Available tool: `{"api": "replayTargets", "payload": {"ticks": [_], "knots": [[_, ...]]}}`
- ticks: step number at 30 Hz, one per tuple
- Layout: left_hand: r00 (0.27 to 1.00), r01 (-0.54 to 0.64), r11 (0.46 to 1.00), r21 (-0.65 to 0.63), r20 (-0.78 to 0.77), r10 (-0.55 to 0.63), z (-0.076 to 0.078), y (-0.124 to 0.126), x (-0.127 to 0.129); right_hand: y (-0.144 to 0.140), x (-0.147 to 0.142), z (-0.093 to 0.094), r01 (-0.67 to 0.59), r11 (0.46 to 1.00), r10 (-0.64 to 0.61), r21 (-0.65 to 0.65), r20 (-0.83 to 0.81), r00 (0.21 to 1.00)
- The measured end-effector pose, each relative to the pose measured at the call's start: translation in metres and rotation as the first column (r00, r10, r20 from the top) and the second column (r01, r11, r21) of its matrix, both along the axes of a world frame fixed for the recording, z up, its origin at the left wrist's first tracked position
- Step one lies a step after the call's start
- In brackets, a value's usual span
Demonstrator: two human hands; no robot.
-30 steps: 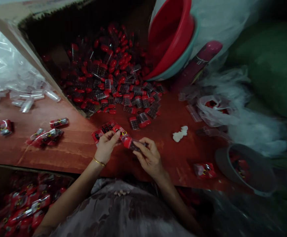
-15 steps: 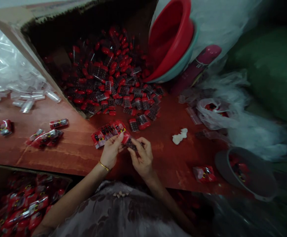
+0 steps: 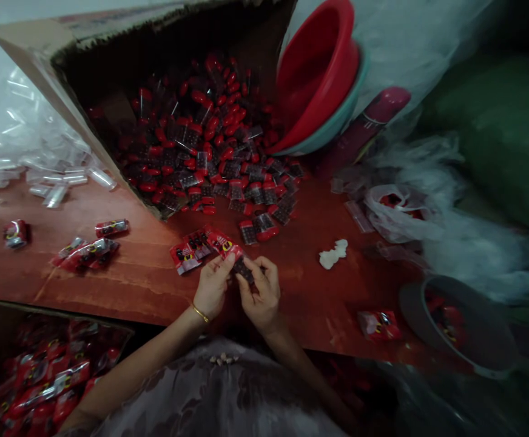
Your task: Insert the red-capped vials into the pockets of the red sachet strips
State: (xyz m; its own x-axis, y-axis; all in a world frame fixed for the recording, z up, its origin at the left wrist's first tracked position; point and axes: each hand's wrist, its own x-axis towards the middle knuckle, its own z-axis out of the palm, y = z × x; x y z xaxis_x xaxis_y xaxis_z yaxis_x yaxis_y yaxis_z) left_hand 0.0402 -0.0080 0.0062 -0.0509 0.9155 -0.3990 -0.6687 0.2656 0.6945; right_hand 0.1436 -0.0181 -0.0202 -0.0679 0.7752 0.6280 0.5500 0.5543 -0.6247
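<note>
Dim light lies over a reddish-brown tabletop, on which a cardboard box opens toward the person. Just in front of the box's mouth, the left hand, a gold bracelet at its wrist, pinches a red printed wrapper between thumb and fingers. Close beside it, the right hand has its fingertips closed on a dark, see-through piece that meets the wrapper; fingers hide whether one sits inside the other. Near the box's front corner lies a fan of red packets. Loose red-ended pieces lie at the box's mouth, and a heap of the same fills its inside. Right of the box lean a red basin and a teal basin, then a magenta can. Farther right and nearer the person than the box are a white scrap, a lone packet and a grey tub. Left of the box are clear tubes; nearer the person than those, wrapped packets.
</note>
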Motion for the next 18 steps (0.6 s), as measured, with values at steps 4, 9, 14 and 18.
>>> {"api": "replayTargets", "payload": {"ticks": [4, 9, 14, 18], "knots": [[0.999, 0.028, 0.997, 0.078, -0.036, -0.025, 0.006, 0.001, -0.002, 0.001, -0.005, 0.004, -0.031, 0.999, 0.030, -0.025, -0.052, 0.998], [0.992, -0.018, 0.999, 0.034, -0.125, 0.022, 0.014, 0.008, -0.009, -0.006, -0.007, 0.004, -0.095, 0.992, 0.087, -0.084, -0.088, 0.992], [0.990, 0.029, 0.999, 0.039, -0.138, -0.023, 0.011, 0.007, -0.010, -0.012, -0.002, 0.006, -0.221, 0.841, 0.056, -0.493, -0.328, 0.943], [0.972, 0.188, 0.981, 0.038, -0.150, -0.181, 0.010, 0.002, -0.006, -0.013, -0.005, 0.006, -0.361, 0.732, -0.007, -0.578, -0.536, 0.844]]}}
